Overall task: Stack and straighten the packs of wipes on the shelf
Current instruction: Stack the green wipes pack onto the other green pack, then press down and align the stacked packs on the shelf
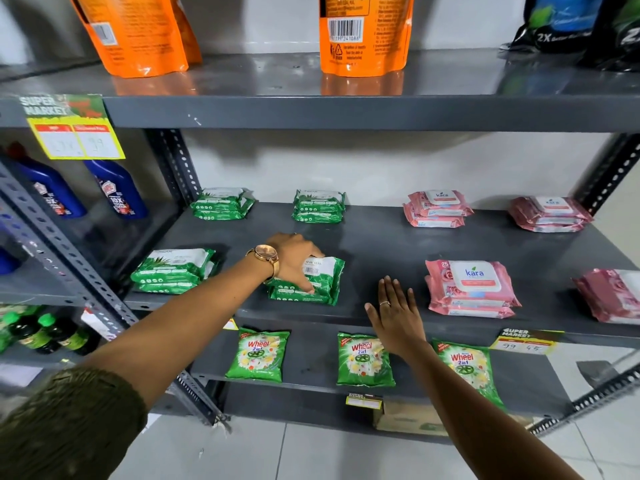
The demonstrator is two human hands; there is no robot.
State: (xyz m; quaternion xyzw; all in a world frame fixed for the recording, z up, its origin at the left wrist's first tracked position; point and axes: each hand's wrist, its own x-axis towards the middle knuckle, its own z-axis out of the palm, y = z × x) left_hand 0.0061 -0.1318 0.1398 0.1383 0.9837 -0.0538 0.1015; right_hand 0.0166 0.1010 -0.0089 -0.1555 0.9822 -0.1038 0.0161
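On the grey middle shelf [381, 244] lie small stacks of wipes. Green packs lie at the back left [221, 204], back middle [318, 206], front left [173, 270] and front middle [311, 282]. Pink packs lie at the back right [436, 207], far back right [550, 214], front right [471, 287] and at the right edge [613, 294]. My left hand [294, 259], with a watch on the wrist, rests on top of the front middle green stack, thumb on its front side. My right hand [394, 310] lies flat and open on the bare shelf front between the green and pink stacks.
Orange pouches [363, 32] and dark bags [571, 22] stand on the upper shelf. Green detergent packets [259, 355] lie on the lower shelf. Blue bottles [117, 192] stand on the neighbouring rack at left, behind a perforated upright [59, 244]. Price tags hang on shelf edges.
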